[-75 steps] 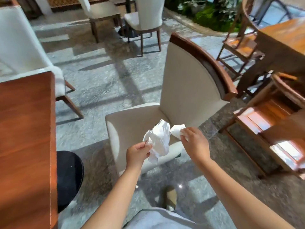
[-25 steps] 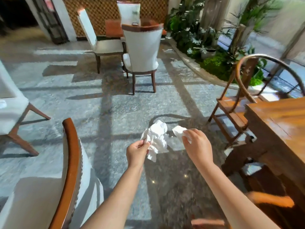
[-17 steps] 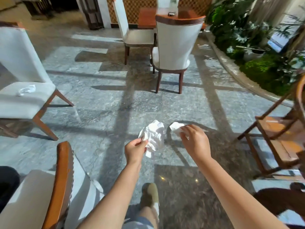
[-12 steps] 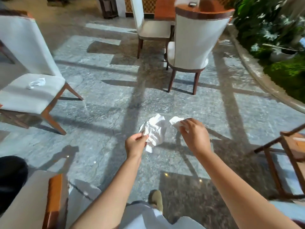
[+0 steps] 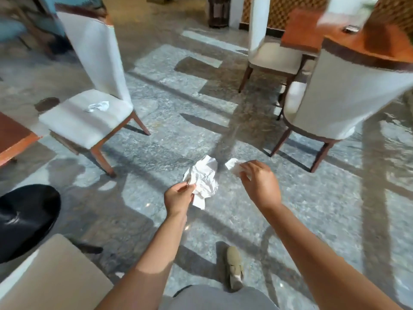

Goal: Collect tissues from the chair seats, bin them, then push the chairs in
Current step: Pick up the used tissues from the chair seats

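Note:
My left hand (image 5: 178,199) is shut on a large crumpled white tissue (image 5: 204,180), held over the stone floor. My right hand (image 5: 259,183) pinches a smaller white tissue (image 5: 232,166) beside it. Another crumpled tissue (image 5: 98,106) lies on the seat of a white upholstered chair (image 5: 85,117) at the upper left, well beyond both hands. A black round bin (image 5: 26,218) stands at the lower left edge.
A cream chair seat (image 5: 51,278) fills the lower left corner. A wooden table corner (image 5: 11,135) juts in at the left. Two more white chairs (image 5: 344,95) stand at a wooden table (image 5: 306,30) at the upper right. My shoe (image 5: 233,267) is on the floor below.
The view has swung left and forward: the chair with the tissue on its seat is closer and more central. The black bin shows more fully. Both hands keep their tissues.

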Motion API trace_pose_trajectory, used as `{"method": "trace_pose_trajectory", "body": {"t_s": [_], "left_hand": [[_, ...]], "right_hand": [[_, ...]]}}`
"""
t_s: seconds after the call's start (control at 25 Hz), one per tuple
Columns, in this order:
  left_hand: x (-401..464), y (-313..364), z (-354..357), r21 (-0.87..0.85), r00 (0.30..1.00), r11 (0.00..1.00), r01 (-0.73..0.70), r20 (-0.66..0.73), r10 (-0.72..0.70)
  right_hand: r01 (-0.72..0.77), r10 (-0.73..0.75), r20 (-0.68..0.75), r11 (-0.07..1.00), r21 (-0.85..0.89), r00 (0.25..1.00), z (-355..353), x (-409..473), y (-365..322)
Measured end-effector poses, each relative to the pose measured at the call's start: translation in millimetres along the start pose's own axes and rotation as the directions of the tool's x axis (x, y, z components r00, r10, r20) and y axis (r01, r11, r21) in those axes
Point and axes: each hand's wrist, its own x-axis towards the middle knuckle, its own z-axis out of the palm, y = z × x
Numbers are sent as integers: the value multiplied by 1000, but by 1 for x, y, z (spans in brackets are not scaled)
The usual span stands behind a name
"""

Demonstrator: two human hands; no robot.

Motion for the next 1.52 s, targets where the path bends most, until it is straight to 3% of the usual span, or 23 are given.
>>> {"method": "trace_pose_trajectory", "body": {"t_s": [0.24,0.44,0.56,0.92,1.12,1.24,1.52], "left_hand": [[96,65,28,-129,971,991,-41,-240,9],[158,102,19,-87,896,990,-113,-440,64],[205,127,8,-179,856,980,-90,-517,-16],[379,233,-27,-167,806,982,-89,-592,-28],[467,260,-27,-145,754,989,-33,-653,-70],[525,271,-27,-222,695,974,-55,-708,-122],[612,292,-38,-381,558,922,-74,-781,-278]], "right_hand": [[256,-266,111,962,93,958,45,165,-5],[408,-442,231,895,181,867,106,273,-46],[488,-539,231,838,245,810,148,325,-79],[539,-615,220,778,323,757,248,496,-187],[514,-616,300,781,354,729,321,583,-211],[620,-729,240,676,398,641,375,640,-227],[665,-781,399,621,415,480,466,732,-292]]}}
